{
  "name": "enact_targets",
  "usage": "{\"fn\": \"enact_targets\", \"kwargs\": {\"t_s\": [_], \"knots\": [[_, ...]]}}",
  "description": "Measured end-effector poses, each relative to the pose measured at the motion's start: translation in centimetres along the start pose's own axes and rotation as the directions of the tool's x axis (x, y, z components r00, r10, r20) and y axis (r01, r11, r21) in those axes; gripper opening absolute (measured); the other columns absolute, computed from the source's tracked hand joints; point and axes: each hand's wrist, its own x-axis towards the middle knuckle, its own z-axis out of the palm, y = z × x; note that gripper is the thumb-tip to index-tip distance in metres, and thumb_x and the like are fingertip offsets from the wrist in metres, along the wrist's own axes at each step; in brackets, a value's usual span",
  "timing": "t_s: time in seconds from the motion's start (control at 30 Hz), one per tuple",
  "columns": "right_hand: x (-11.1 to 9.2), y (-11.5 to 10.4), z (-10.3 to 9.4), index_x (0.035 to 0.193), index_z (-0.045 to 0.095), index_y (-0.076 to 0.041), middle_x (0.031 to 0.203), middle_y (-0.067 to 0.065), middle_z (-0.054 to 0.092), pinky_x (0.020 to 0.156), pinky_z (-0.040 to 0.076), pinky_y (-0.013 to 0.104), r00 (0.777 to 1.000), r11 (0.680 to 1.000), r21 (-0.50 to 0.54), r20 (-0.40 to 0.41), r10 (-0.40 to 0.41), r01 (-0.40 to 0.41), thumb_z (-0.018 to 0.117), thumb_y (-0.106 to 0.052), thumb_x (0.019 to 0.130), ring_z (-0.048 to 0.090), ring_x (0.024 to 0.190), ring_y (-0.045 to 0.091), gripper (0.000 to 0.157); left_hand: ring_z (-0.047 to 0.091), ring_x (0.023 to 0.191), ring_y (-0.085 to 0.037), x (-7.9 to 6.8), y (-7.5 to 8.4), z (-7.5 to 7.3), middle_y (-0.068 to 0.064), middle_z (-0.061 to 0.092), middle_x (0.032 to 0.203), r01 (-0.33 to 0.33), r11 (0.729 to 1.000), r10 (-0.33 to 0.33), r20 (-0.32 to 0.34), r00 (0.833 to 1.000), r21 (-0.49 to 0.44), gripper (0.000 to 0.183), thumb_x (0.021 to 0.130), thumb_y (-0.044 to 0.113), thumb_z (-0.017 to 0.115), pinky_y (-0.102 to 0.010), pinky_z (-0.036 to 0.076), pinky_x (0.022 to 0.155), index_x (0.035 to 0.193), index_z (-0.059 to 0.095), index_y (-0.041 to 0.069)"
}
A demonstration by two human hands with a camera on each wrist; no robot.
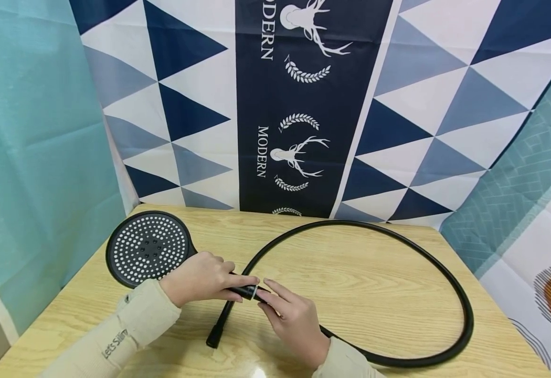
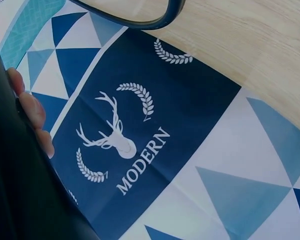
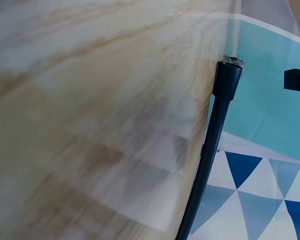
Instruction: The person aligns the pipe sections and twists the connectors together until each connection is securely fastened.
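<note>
Head view: over the left of the tabletop (image 1: 374, 278), the left hand (image 1: 204, 278) grips the black shower head (image 1: 150, 249) by its handle (image 1: 247, 292), while the right hand (image 1: 294, 317) pinches one end of the looped black hose (image 1: 467, 312) beside the silver ring (image 1: 254, 292). Best, I think, to align both parts, brace the handle and turn gently.

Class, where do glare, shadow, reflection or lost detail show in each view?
Head: a bright glare spot at the bottom edge of the wooden tabletop, soft shadow beside the left sleeve; left wrist: the black shower head dark, nearly featureless; right wrist: hazy reflections of the patterned backdrop on the tabletop, its grain smeared, the shower hose crisper.
</note>
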Motion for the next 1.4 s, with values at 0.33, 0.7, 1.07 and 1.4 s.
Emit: {"fn": "enact_targets", "kwargs": {"t_s": [0.33,0.7,1.07,1.4], "knots": [[0.04,-0.22,0.03,0.091,0.076,-0.003,0.091,0.011,0.072,0.064,0.054,0.023,0.997,0.997,0.035,0.033,0.072,-0.073,0.050,-0.029,0.100,0.071,0.076,0.018,0.038,0.039,0.041,-0.006,0.09,-0.12,-0.06,0.007,0.044,0.057,-0.006,1.000,0.006,-0.002,1.000,0.002,0.040,0.078,0.056,0.069,-0.019,0.033,0.038,0.110,0.067,0.033],[0.07,-0.40,0.16,0.087,0.076,-0.003,0.085,0.011,0.073,0.062,0.054,0.023,0.997,0.997,0.008,0.014,0.078,-0.078,0.047,-0.031,0.101,0.071,0.072,0.018,0.043,0.038,0.041,-0.005,0.08,0.05,0.08,0.007,0.044,0.058,-0.004,1.000,0.004,-0.027,1.000,-0.004,0.042,0.074,0.055,0.073,-0.019,0.032,0.038,0.109,0.067,0.032],[0.50,-0.19,-0.05,0.089,0.076,-0.001,0.085,0.012,0.072,0.062,0.054,0.022,0.998,0.998,0.024,0.019,0.052,-0.052,0.051,-0.027,0.100,0.071,0.072,0.018,0.038,0.038,0.041,-0.005,-0.02,-0.07,0.12,0.007,0.044,0.058,0.004,1.000,-0.005,-0.028,1.000,-0.012,0.041,0.076,0.055,0.071,-0.019,0.032,0.038,0.110,0.066,0.032],[0.79,-0.23,-0.25,0.092,0.074,0.001,0.085,0.013,0.072,0.061,0.054,0.021,0.999,0.999,0.041,0.023,0.033,-0.034,0.084,0.001,0.058,0.071,0.071,0.018,0.035,0.037,0.042,-0.005,-0.10,0.02,0.06,0.007,0.044,0.058,0.019,0.999,-0.019,-0.005,1.000,-0.032,0.042,0.076,0.055,0.071,-0.019,0.031,0.038,0.111,0.065,0.032]]}}
